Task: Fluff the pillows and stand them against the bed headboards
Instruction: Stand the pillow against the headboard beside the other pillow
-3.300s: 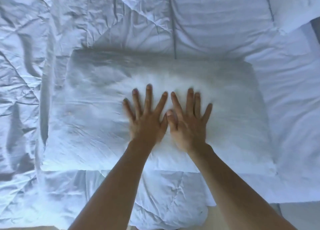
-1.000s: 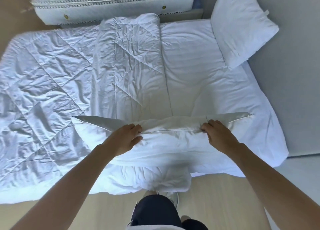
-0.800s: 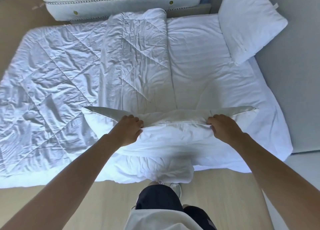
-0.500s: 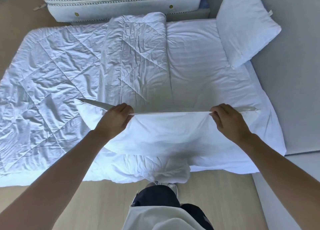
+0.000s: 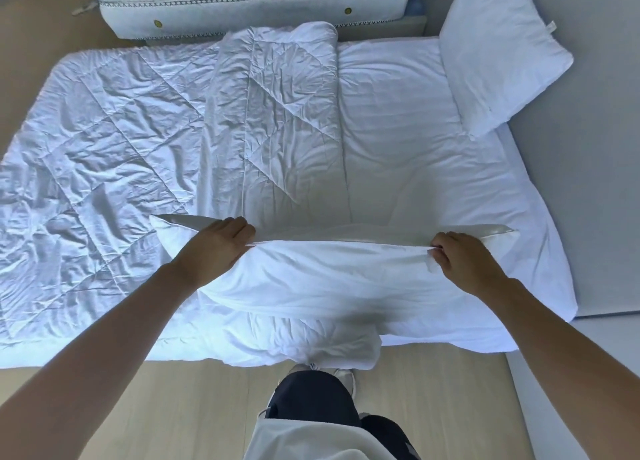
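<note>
Slackened since before, the pillow (image 5: 332, 276) hangs from left hand (image 5: 211, 248) and right hand (image 5: 464, 262), each grip pinching its top edge.

A: What sort of place?

B: Bedroom. Low bed (image 5: 398, 130) made up in white, a rumpled quilt (image 5: 121, 141) over its left part, bare sheet on the right.

A: Anything else?

B: A pillow (image 5: 498, 51) leans on a padded grey headboard (image 5: 595, 148) at the right. A second mattress (image 5: 249, 6) with patterned piping sits beyond the far edge of the bed. Pale wood-look floor (image 5: 166, 407) in front.

A: Home or hotel?

B: Can't tell. All white linen, plain surfaces, nothing personal in view.
</note>
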A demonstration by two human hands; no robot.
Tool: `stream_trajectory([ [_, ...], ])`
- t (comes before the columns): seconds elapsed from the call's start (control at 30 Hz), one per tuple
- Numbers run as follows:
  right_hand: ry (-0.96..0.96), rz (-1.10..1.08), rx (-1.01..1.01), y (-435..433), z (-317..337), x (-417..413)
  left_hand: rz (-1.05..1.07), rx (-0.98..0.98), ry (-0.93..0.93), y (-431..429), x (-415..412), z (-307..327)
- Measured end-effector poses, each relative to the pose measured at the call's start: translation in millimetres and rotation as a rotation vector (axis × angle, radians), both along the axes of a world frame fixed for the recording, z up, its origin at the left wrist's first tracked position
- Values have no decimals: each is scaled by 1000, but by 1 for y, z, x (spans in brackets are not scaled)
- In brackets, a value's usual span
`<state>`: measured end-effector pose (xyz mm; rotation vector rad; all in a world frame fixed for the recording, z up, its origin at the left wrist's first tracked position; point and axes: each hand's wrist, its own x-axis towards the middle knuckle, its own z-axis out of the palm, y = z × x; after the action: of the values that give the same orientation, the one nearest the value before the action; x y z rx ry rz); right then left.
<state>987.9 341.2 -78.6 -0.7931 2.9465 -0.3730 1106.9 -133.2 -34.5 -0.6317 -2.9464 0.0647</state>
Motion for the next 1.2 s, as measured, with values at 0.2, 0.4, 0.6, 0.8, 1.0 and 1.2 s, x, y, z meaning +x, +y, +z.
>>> stream_trajectory([
  [0.2, -38, 80, -52, -6, 20, -8, 256, 223, -128, 6, -14, -16],
  [0.4, -26, -45, -29, -4, 5, 6, 142, 68, -15, -8, -41, -35],
  [0.6, 93, -161, 46, -11, 8, -5, 4, -38, 81, -32, -90, -33],
  [0.8, 88, -276, -8, 7, 51, -31, -124, 61, 52, -46, -165, 0],
  [1.0, 200, -377, 13, 57, 104, -32, -234, 40, 116, 8, -251, 36],
  [1.2, 219, -493, 23, 138, 133, -5, -395, -7, 247, 114, -317, 69],
])
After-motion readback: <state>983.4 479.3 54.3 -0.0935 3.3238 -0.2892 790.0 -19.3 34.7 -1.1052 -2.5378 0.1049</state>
